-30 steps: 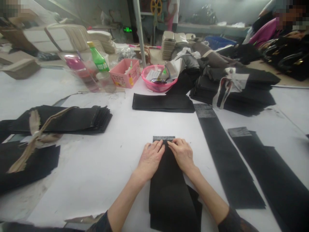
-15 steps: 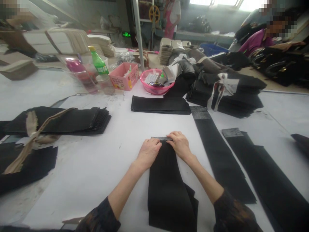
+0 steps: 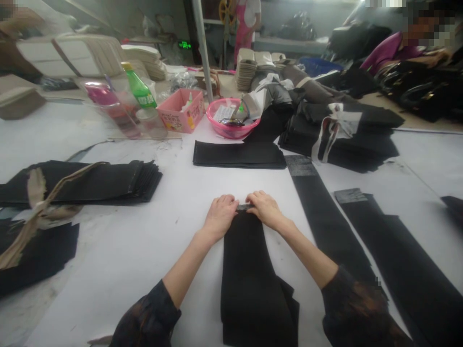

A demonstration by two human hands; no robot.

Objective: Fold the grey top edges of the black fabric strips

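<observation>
A long black fabric strip [image 3: 248, 270] lies in front of me, its near part folded over in a loop. At its far end a narrow grey edge [image 3: 245, 207] shows between my hands. My left hand [image 3: 222, 214] grips the left corner of that end, thumb pressed on it and fingers curled. On the opposite corner, my right hand [image 3: 264, 208] pinches the edge with thumb and bent fingers. To the right lie a black strip with a grey end [image 3: 325, 217] and more black strips [image 3: 401, 255].
Tied black stacks stand at left [image 3: 90, 183] and back right [image 3: 340, 135]. A flat black pile [image 3: 238, 155] lies beyond my hands. Farther back are a pink basin [image 3: 231, 130], a pink box [image 3: 181, 111] and a green bottle [image 3: 139, 86]. Other people are in the background.
Both hands have shifted slightly on the strip's far end, and less of the grey edge shows between them. The camera view has moved a little.
</observation>
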